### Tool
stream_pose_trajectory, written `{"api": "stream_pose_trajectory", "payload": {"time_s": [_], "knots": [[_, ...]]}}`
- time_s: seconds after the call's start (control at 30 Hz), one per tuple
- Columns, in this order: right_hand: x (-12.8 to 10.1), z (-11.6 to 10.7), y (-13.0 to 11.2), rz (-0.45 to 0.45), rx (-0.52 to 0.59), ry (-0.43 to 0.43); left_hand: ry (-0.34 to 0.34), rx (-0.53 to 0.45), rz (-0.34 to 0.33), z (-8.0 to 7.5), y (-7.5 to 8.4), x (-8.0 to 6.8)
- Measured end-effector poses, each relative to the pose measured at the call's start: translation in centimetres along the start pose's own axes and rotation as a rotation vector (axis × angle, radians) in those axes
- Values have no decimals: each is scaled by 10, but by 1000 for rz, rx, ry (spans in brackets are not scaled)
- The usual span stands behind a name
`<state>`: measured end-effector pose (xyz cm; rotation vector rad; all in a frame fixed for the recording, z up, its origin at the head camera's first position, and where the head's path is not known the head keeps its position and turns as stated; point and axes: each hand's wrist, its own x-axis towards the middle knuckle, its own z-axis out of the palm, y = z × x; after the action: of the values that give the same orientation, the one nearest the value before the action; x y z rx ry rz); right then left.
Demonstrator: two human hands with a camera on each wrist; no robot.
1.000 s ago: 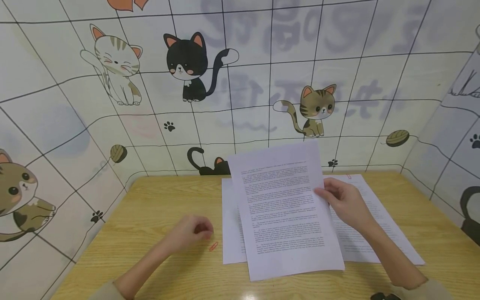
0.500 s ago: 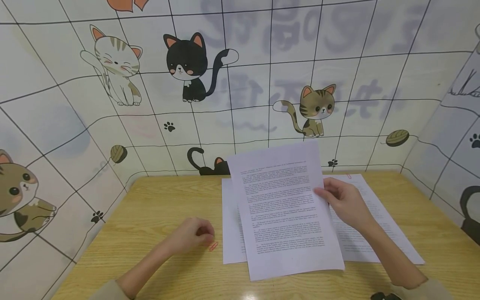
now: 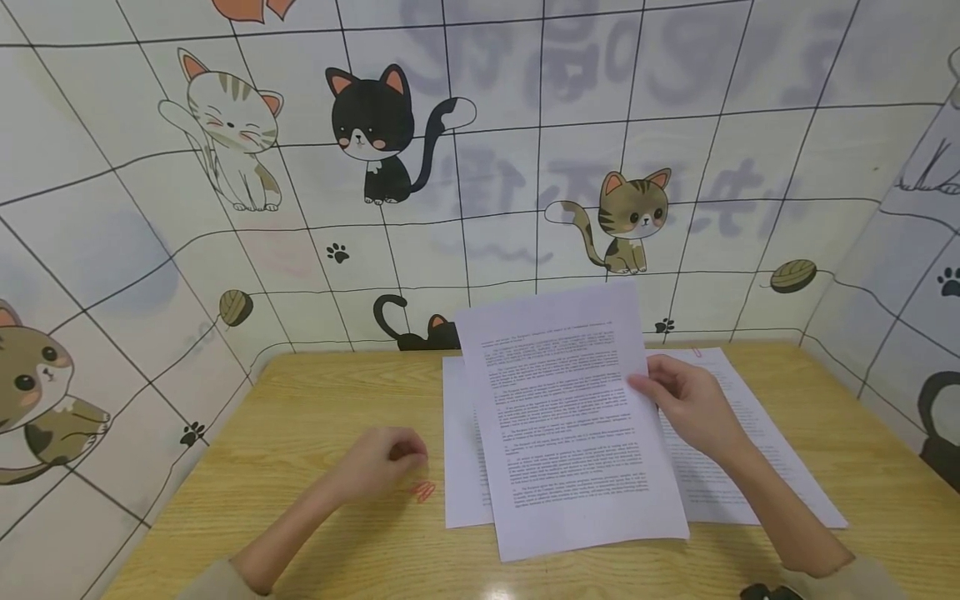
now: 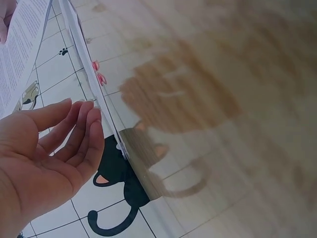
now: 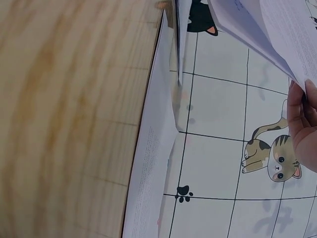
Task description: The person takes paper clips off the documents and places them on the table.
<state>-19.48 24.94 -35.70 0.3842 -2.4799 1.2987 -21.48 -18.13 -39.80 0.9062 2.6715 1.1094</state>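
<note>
Left hand (image 3: 382, 467) low, fingers (image 4: 81, 130) loosely curled; right hand (image 3: 693, 404) raised, fingers pinching.

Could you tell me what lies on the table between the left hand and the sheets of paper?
An orange paper clip lies just beside the left hand, short of the papers; the head view shows it.

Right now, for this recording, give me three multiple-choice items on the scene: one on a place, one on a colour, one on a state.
1. Where does the paper clip lie?
A. on the table by the left hand
B. on the lifted sheets
C. under the right hand

2. What colour is that paper clip?
A. blue
B. orange-red
C. green

3. What is the right hand doing?
A. lying flat on the table
B. holding the printed sheets at their right edge
C. pointing at the wall

Answers: 1 A, the clip lies beside the left fingertips; 2 B, it shows orange-red on the wood; 3 B, fingers pinch the raised sheets' edge.
</note>
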Motion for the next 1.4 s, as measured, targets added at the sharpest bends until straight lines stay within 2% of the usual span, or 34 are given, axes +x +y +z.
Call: {"api": "stream_pose_trajectory", "payload": {"time_s": [0.2,0.47,0.67,0.87,1.4], "knots": [[0,0,-1,6,-7,-1,39,10,3,-3,5,3],[0,1,-1,11,-15,16,87,-39,-6,-5,11,11],[1,1,2,3,-9,35,110,-133,-19,-1,17,20],[2,1,3,-3,-15,47,152,-239,-6,3,24,27],[1,3,0,-19,10,92,248,-343,2,9,44,46]]}}
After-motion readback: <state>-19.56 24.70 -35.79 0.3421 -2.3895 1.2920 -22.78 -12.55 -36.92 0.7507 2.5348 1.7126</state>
